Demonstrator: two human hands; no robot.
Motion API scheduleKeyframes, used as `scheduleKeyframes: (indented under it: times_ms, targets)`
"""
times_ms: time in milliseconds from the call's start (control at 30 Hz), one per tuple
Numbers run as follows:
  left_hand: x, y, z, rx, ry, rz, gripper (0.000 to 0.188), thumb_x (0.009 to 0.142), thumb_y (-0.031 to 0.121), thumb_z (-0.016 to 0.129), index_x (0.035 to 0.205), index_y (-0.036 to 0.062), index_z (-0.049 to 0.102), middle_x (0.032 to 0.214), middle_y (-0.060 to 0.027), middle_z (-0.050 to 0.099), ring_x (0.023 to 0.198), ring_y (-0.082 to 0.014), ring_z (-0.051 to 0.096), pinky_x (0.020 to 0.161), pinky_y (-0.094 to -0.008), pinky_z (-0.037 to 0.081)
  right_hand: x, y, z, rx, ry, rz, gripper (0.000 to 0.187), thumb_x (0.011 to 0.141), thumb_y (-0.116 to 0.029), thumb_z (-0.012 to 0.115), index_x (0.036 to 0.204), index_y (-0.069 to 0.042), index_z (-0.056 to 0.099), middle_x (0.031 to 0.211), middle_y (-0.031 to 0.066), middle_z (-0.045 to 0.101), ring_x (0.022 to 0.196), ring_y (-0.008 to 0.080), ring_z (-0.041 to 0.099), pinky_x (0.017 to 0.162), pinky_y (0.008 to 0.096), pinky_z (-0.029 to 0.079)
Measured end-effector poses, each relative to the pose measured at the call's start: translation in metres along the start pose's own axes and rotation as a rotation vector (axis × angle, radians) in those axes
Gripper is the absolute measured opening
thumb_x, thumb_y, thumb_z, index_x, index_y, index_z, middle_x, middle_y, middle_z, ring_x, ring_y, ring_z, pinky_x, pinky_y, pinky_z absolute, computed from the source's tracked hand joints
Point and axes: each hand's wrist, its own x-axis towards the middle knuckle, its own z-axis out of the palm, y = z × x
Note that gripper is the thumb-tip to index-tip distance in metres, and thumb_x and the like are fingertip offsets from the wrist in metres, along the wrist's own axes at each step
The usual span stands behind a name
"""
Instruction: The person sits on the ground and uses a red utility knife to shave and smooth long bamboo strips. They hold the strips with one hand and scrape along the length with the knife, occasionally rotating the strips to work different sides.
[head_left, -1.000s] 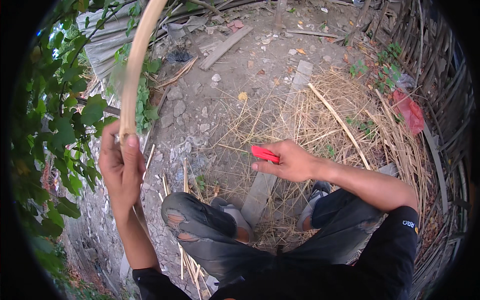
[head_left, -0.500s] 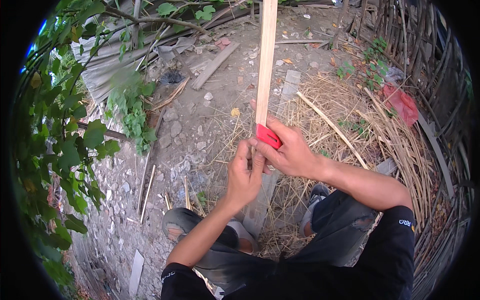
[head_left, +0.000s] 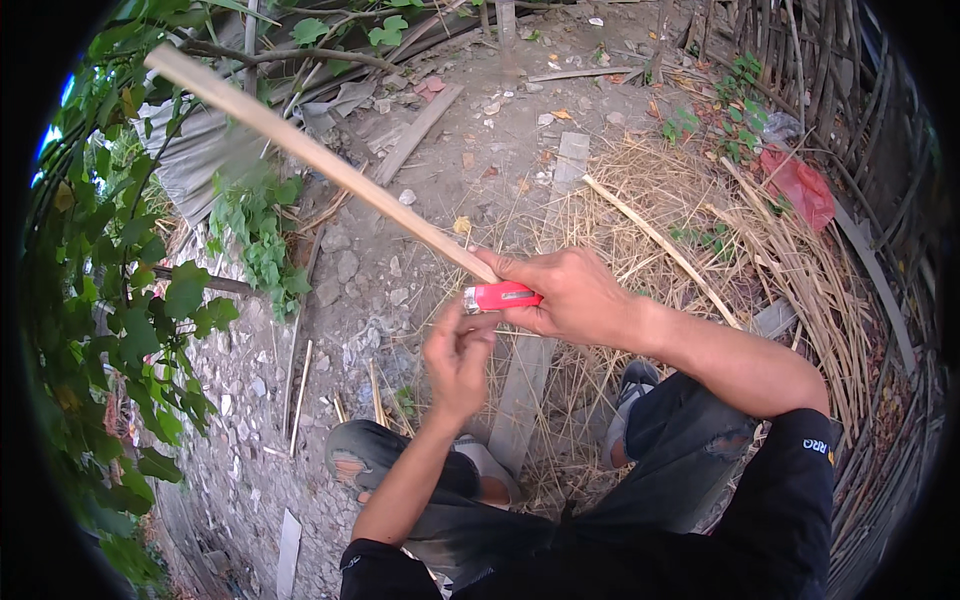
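My right hand [head_left: 580,300] is closed around a red utility knife [head_left: 508,296] with a silvery tip, and also grips the lower end of a long, pale wooden strip [head_left: 350,180]. The strip slants up toward the far left, its far end blurred. Just below the knife's tip is my left hand [head_left: 458,365], with its fingers curled in toward the thumb. Whether something small is between those fingers is hidden.
Dry straw [head_left: 640,190] and a pile of thin split sticks [head_left: 810,300] lie to the right, near a red plastic bag [head_left: 797,187]. A flat board [head_left: 523,390] runs between my feet. Leafy vines [head_left: 130,290] hang at the left.
The wooden strip has swung from upright to slanting far left. The red knife has turned with my right hand to lie nearly level. My left hand has moved slightly down and left.
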Motion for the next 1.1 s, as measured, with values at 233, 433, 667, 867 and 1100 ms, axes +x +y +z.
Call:
scheduleKeyframes:
  times_ms: [233, 433, 667, 867, 1100]
  targets:
    - [0.018, 0.056, -0.109, -0.795, -0.49, -0.82, 0.102, 0.099, 0.072, 0.033, 0.153, -0.015, 0.024, 0.124, -0.0411, 0.06, 0.09, -0.0415, 0.074, 0.075, -0.0437, 0.065, -0.01, 0.015, 0.008, -0.31, -0.242, -0.167, 0.033, 0.083, -0.025, 0.075, 0.112, -0.009, 0.072, 0.074, 0.0058, 0.069, 0.062, 0.0271, 0.07, 0.052, 0.0392, 0.054]
    - [-0.005, 0.076, -0.109, -1.284, -0.512, -1.048, 0.093, 0.102, 0.06, 0.037, 0.153, -0.0159, 0.022, 0.12, -0.0387, 0.063, 0.089, -0.037, 0.075, 0.076, -0.041, 0.065, -0.009, 0.002, 0.04, -0.325, -0.142, -0.501, 0.022, 0.083, -0.018, 0.07, 0.101, -0.004, 0.072, 0.074, 0.003, 0.066, 0.061, 0.0197, 0.068, 0.052, 0.034, 0.052]
    - [-0.012, 0.128, -0.145, -1.313, -0.329, -1.112, 0.071, 0.092, 0.013, 0.04, 0.146, -0.0273, 0.018, 0.098, -0.0362, 0.066, 0.058, -0.0298, 0.07, 0.048, -0.0297, 0.059, 0.001, -0.022, 0.041, -0.151, -0.028, -0.572, 0.028, 0.082, -0.022, 0.078, 0.104, -0.006, 0.073, 0.067, 0.0012, 0.062, 0.056, 0.0156, 0.064, 0.049, 0.0298, 0.049]
    - [-0.014, 0.183, -0.184, -1.268, -0.228, -1.195, 0.069, 0.088, 0.003, 0.04, 0.144, -0.0295, 0.018, 0.084, -0.0405, 0.063, 0.039, -0.029, 0.06, 0.031, -0.032, 0.048, 0.006, -0.01, 0.035, 0.174, 0.103, -0.226, 0.025, 0.081, -0.022, 0.083, 0.098, -0.006, 0.074, 0.061, 0.0059, 0.061, 0.052, 0.0229, 0.064, 0.048, 0.0351, 0.049]
    - [-0.03, 0.235, -0.216, -0.398, -0.278, -0.816, 0.072, 0.083, -0.002, 0.045, 0.147, -0.025, 0.023, 0.068, -0.0369, 0.062, 0.03, -0.0239, 0.052, 0.028, -0.0302, 0.039, 0.004, 0.001, 0.026, 0.271, 0.068, 0.229, 0.022, 0.087, -0.021, 0.079, 0.085, -0.002, 0.067, 0.056, 0.0075, 0.053, 0.047, 0.0157, 0.05, 0.049, 0.0346, 0.042]
